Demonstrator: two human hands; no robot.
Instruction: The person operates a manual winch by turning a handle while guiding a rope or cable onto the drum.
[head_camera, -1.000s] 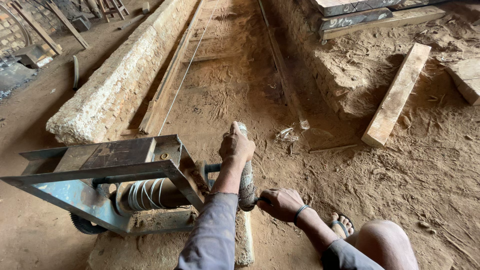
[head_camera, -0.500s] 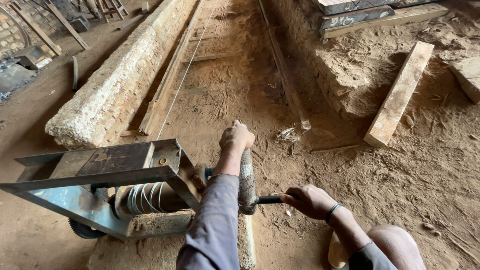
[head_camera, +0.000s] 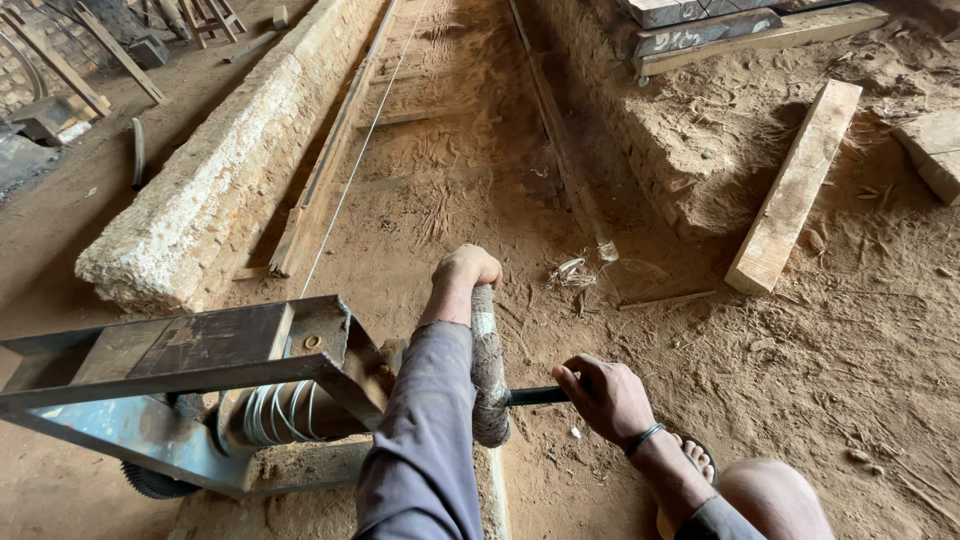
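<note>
Cloth-wrapped crank lever (head_camera: 488, 370) upright beside steel winch frame (head_camera: 200, 365), left hand (head_camera: 465, 270) fingers clenched over its top. Right hand (head_camera: 605, 398) fingers closed around dark crank handle (head_camera: 535, 396), right of frame.

Two hands (head_camera: 465, 270) (head_camera: 605, 400), one metal winch frame (head_camera: 200, 360), one loose plank (head_camera: 795, 190).

The winch frame (head_camera: 190, 370) is grey-blue steel blotched with brown rust, and the wire (head_camera: 280, 412) coiled on its drum is pale silver. The wrapped crank arm (head_camera: 488, 372) is a mottled dirty grey, its handle (head_camera: 536, 396) black. The sleeve (head_camera: 425, 440) is slate grey, the plank (head_camera: 795, 188) pale tan on reddish-brown sandy ground (head_camera: 860, 360).
</note>
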